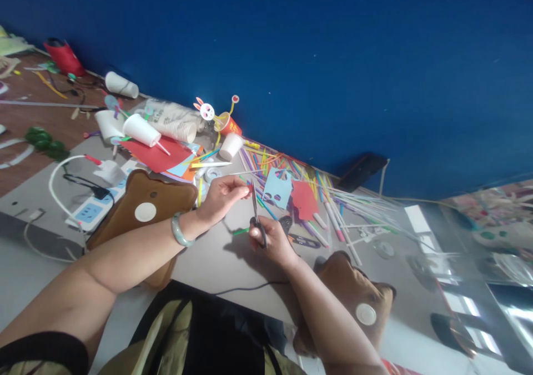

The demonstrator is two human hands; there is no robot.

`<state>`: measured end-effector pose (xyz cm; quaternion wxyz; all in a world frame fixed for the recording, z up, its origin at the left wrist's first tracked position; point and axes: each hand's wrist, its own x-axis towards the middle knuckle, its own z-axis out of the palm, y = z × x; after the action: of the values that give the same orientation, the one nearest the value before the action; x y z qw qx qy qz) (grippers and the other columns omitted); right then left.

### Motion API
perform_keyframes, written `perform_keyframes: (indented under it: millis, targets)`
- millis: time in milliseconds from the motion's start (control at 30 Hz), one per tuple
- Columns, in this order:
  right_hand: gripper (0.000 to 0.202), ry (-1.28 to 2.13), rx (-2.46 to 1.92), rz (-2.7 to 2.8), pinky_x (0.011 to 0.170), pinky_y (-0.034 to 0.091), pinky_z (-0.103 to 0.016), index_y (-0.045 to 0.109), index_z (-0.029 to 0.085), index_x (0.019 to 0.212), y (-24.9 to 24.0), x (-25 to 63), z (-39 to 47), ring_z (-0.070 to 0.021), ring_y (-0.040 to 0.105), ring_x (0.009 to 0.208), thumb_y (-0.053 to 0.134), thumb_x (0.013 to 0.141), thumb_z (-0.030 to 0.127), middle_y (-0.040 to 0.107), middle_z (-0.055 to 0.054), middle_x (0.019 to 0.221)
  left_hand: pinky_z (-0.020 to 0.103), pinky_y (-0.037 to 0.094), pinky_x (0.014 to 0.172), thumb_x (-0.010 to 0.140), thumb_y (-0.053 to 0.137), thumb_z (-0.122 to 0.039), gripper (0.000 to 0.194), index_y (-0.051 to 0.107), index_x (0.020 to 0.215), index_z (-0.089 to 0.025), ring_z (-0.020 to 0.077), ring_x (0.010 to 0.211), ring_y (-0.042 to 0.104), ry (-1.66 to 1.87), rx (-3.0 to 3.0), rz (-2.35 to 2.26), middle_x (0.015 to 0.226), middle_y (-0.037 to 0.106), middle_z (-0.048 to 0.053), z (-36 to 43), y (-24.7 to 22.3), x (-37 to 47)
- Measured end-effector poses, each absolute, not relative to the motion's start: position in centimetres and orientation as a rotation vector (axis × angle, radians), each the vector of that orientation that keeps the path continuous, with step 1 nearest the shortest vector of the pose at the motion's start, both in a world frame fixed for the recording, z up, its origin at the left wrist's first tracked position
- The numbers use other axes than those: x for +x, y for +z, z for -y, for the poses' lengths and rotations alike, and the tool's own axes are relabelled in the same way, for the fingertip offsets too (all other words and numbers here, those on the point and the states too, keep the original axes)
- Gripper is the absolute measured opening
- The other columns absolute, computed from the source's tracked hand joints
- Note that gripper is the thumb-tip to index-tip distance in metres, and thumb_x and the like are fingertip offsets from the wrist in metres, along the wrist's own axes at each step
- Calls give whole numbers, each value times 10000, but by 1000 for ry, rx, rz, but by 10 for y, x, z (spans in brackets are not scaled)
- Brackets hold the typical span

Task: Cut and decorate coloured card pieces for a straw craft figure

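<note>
My right hand [270, 239] is closed round the dark handles of a pair of scissors [255, 203], whose blades point away from me. Just left of the blades, my left hand [222, 197] pinches a small red piece [250, 189] between thumb and fingertips. The piece touches or nearly touches the blades. Beyond my right hand lie a light blue paper [278, 188] with holes cut in it and a red paper [305, 199]. A utility knife [305, 241] rests to the right of that hand.
Two brown cushions [141, 205] [353, 286] lie near the front edge. At left are a power strip [94, 208], white paper cups [141, 129] and a red sheet [160, 154]. Colourful sticks [333, 211] spread along the blue wall [291, 58].
</note>
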<state>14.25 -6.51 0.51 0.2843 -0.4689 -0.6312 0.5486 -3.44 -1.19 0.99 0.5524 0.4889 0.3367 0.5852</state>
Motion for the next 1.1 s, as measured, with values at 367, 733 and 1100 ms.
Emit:
perform_keyframes:
  millis: [367, 733, 1100]
  targets:
    - [585, 1474, -1253, 1689, 501, 331, -248, 506, 197, 604, 5, 143, 66, -101, 443, 474, 620, 758, 750, 530, 21, 478, 264, 509, 662, 760, 679, -245, 116, 671, 689, -153, 131, 658, 630, 1417, 1176, -820, 650, 674, 12, 12, 11, -36]
    - [571, 1493, -1254, 1691, 507, 338, -244, 503, 196, 604, 5, 143, 65, -101, 450, 482, 630, 765, 729, 537, 18, 487, 267, 510, 661, 756, 663, -230, 105, 667, 682, -157, 133, 655, 630, 1428, 1188, -823, 639, 665, 12, 11, 13, -37]
    - [584, 1519, -1264, 1682, 507, 337, -245, 508, 193, 603, 4, 143, 64, -98, 452, 471, 632, 749, 745, 547, 15, 480, 266, 508, 661, 750, 653, -234, 100, 654, 685, -158, 128, 643, 624, 1449, 1159, -836, 632, 664, 10, 12, 15, -36]
